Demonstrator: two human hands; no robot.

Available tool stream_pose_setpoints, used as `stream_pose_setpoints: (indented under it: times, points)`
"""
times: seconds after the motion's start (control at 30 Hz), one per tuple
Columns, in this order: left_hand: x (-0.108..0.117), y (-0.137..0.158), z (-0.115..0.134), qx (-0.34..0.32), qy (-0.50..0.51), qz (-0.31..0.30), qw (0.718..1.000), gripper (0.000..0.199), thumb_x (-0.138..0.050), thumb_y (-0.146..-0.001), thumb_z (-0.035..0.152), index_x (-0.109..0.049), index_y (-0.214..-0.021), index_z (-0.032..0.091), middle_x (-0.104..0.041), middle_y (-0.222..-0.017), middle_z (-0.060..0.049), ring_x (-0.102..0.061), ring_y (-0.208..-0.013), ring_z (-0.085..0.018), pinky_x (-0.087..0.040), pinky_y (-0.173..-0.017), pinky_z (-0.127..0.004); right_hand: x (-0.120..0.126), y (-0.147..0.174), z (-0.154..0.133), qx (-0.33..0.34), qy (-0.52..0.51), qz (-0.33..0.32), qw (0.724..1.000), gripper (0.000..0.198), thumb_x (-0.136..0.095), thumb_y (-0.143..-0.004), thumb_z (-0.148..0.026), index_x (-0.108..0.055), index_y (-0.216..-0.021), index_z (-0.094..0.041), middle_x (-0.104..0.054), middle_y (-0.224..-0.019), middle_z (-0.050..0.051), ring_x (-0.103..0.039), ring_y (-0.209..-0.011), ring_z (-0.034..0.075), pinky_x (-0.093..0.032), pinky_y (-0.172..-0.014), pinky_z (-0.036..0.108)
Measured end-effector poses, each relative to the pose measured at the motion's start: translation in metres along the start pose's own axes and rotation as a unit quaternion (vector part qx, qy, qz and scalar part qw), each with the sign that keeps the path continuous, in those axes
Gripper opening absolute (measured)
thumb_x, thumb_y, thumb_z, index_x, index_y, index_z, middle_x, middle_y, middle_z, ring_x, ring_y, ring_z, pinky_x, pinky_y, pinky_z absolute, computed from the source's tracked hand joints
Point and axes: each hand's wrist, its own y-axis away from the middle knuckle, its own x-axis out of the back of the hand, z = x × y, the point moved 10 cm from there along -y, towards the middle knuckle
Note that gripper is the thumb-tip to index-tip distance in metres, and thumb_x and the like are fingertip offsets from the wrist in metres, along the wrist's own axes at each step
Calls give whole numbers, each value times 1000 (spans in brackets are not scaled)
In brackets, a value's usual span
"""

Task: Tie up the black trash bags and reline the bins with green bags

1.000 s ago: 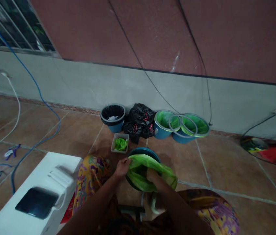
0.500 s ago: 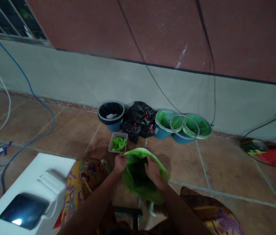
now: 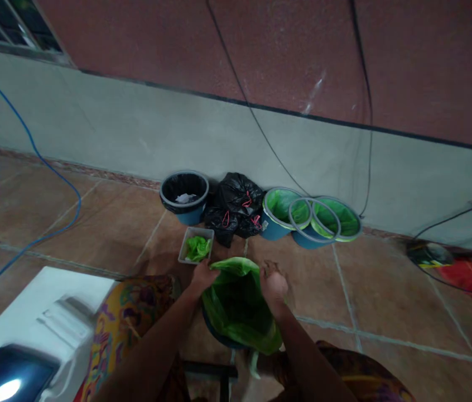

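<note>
Between my knees a green bin bag (image 3: pixel 242 315) hangs wide at the mouth inside a dark blue bin (image 3: pixel 216 330), whose rim shows only at the lower left. My left hand (image 3: pixel 203 276) pinches the bag's edge on the left. On the right side my right hand (image 3: pixel 275 285), slightly blurred, is closed over the opposite edge. Close beyond my left hand sits a small clear plastic box (image 3: pixel 182 254) with crumpled green bags (image 3: pixel 198 248) in it.
By the wall stand a black-lined bin (image 3: pixel 189 215), tied black rubbish bags (image 3: pixel 236 204) and two green-lined bins (image 3: pixel 275 226) with loose grey rings (image 3: pixel 336 215) on top. A white table (image 3: pixel 22 312) holding a tablet (image 3: pixel 10 371) is at left; a blue cable (image 3: pixel 30 245) crosses the floor.
My right hand has moved from inside the bag to its right edge. The bag's mouth is spread wider and lower, and the bin's rim now shows beneath it. The view has shifted slightly.
</note>
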Motion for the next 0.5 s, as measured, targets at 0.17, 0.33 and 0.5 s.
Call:
stream_pose_setpoints:
  times: [0.17,0.33,0.5]
  points:
    - [-6,-6,17,-26,-69,-19,997,33,-61,-85,38,-70,-104,13,-74,-95,-12,-68,-91,-23,-47,-77,-28,-19,-14,0,8,54,-76,996,32,-49,-94,-34,-73,-110,-18,-69,-114,13,-60,-109,25,-42,-94,32]
    - [-9,-18,14,-23,-97,-10,995,27,-52,-90,29,-74,-97,15,-74,-92,-10,-68,-90,-21,-45,-73,-25,-32,-24,4,2,24,-90,996,31,-48,-93,-29,-75,-105,-19,-73,-108,11,-67,-98,22,-45,-86,28]
    - [-16,-33,-3,16,-63,-5,998,23,-54,-87,25,-74,-92,15,-74,-87,-8,-68,-83,-18,-44,-68,-22,-55,-41,29,-74,-118,-104,985,33,-51,-90,-34,-76,-105,-19,-76,-102,9,-71,-89,20,-50,-72,24]
